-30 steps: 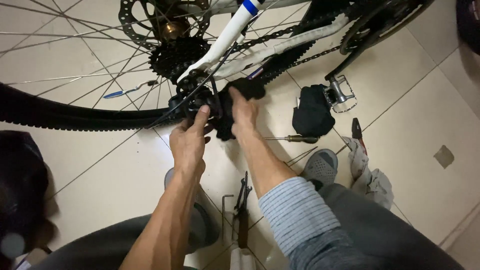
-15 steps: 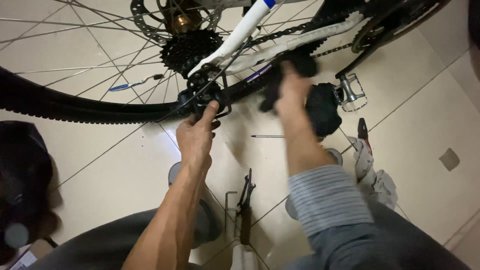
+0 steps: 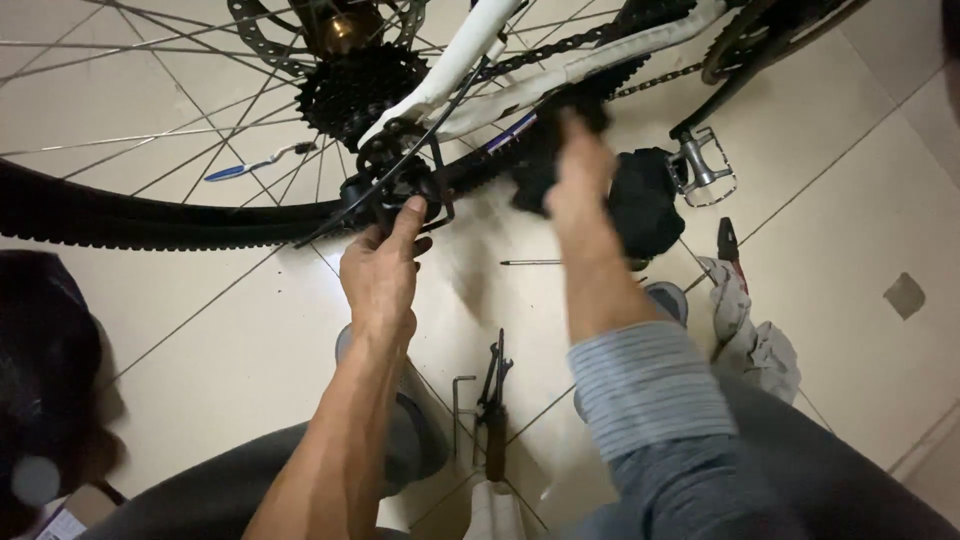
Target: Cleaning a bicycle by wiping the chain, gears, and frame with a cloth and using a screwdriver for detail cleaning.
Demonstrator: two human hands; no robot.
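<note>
A white-framed bicycle (image 3: 450,70) stands over the tiled floor, its rear wheel (image 3: 120,215) at the left. My left hand (image 3: 385,265) grips the black rear derailleur (image 3: 395,180) below the cassette (image 3: 360,90). Blurred by motion, my right hand (image 3: 580,185) is shut on a black rag (image 3: 545,150) and presses it against the lower chain run and chainstay. Behind that hand lies another black cloth (image 3: 645,205). A metal pedal (image 3: 705,170) hangs just right of it.
On the floor between my knees lie pliers (image 3: 495,400) and a hex key (image 3: 458,395). A thin screwdriver (image 3: 535,263) lies under my right forearm. Red-handled pliers (image 3: 728,245) and a crumpled white rag (image 3: 750,330) sit at the right. A dark bag (image 3: 45,370) fills the left edge.
My right hand has carried the black rag from beside the derailleur rightward and upward along the chain. My left hand has stayed on the derailleur.
</note>
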